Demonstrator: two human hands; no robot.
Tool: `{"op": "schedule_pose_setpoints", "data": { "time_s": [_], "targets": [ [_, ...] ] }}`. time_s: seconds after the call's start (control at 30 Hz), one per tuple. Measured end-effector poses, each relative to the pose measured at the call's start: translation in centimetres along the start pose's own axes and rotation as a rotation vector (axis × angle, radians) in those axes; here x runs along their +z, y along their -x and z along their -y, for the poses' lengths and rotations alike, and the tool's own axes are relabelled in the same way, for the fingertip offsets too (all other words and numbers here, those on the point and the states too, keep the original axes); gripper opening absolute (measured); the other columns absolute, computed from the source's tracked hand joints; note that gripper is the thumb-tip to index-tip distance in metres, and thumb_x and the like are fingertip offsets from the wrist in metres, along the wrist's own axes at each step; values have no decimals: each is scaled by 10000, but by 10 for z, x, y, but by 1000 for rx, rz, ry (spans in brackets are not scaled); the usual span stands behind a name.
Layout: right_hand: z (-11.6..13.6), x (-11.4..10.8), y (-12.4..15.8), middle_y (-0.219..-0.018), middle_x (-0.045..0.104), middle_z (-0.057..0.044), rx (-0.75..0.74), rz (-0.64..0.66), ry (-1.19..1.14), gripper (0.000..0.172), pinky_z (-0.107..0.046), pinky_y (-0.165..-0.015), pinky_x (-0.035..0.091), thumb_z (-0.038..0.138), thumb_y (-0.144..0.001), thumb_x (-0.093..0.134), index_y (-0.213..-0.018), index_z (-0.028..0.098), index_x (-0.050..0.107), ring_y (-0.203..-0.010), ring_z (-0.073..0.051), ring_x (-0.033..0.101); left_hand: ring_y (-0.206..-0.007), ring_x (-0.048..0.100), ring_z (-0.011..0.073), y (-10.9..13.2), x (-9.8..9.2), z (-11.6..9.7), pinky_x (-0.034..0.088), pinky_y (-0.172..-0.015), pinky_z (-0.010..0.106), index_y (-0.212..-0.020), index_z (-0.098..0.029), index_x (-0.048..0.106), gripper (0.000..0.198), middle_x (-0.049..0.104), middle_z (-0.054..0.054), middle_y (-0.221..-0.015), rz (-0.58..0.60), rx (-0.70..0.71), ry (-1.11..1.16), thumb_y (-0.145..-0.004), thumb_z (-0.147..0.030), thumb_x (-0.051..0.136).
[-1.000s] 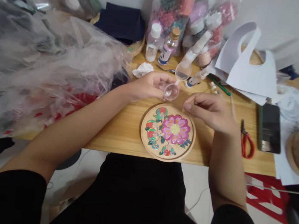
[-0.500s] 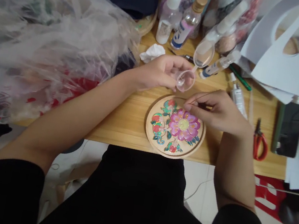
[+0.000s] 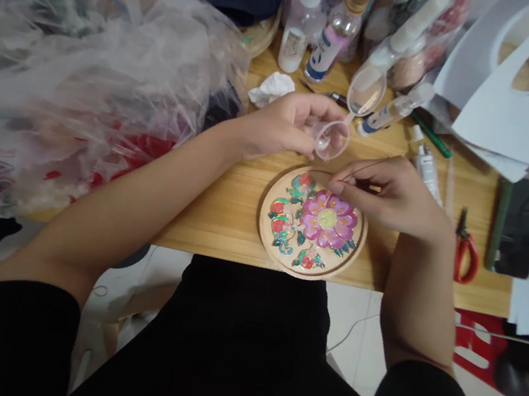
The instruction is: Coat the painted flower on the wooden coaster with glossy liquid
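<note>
A small clear plastic cup (image 3: pixel 332 140), with its lid (image 3: pixel 366 91) flipped open on a hinge, is gripped by my left hand (image 3: pixel 297 126). The cup tilts toward me, and a little clear matter shows inside. My right hand (image 3: pixel 384 191) pinches a thin brown wire-like tool (image 3: pixel 369 165) between thumb and fingers. Those fingertips hover over or touch the upper petals of a pink-purple flower (image 3: pixel 330 220); which one I cannot tell. The flower lies on a round wooden plaque (image 3: pixel 265 239) with gold-outlined leaves and red fruits, set at the table's front edge.
Behind my hands stand a white-capped bottle (image 3: pixel 295 41), a gold-capped bottle (image 3: pixel 330 47) and a small spray bottle (image 3: pixel 384 117). Crumpled tissue (image 3: pixel 270 89) lies near my left wrist. Rightward are a tube (image 3: pixel 426 171), red-handled cutters (image 3: pixel 468 256) and a phone (image 3: pixel 518 227). Plastic bags (image 3: pixel 114 65) fill the left.
The view has shifted slightly, so the table's things sit a little further right. Both hands keep their holds on the cup and the thin tool, with hardly any movement.
</note>
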State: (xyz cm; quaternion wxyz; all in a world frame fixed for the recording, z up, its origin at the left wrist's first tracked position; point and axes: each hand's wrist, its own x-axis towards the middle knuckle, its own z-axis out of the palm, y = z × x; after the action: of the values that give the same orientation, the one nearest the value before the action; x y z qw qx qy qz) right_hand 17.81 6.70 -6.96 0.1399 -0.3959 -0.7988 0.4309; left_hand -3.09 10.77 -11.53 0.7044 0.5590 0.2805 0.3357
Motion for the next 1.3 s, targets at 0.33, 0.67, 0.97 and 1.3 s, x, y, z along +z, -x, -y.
{"op": "schedule_pose_setpoints", "data": {
  "time_s": [0.33,0.67,0.97,1.3],
  "targets": [
    [0,-3,6,-591,596,17,-186,-578,-201,122,-226,-453,299,127,-795,690,-676,155,690,-478,-47,401,-1011,691,183,-1,-3,5,566,-900,322,-924,-162,642,361,695,-12,-956,-3,73,-47,-624,-158,843],
    [1,6,-1,-603,651,-24,-190,-699,456,220,-270,-483,353,291,-868,571,-695,193,665,-496,-116,510,-968,690,154,-1,-7,9,548,-907,285,-983,-141,648,477,707,51,-1017,117,72,23,-566,-195,873],
    [-2,11,-5,-690,699,-44,-90,-600,274,328,-267,-480,347,394,-895,573,-649,186,640,-505,-109,504,-898,697,127,2,-4,3,550,-840,231,-952,-136,653,463,716,46,-988,93,12,27,-530,-97,837],
    [2,4,0,-568,536,25,38,-656,-122,230,-246,-449,261,337,-829,664,-659,184,641,-480,-80,375,-912,690,147,0,-4,7,564,-863,266,-929,-139,652,466,712,64,-988,88,47,22,-528,-157,887]
  ]
}}
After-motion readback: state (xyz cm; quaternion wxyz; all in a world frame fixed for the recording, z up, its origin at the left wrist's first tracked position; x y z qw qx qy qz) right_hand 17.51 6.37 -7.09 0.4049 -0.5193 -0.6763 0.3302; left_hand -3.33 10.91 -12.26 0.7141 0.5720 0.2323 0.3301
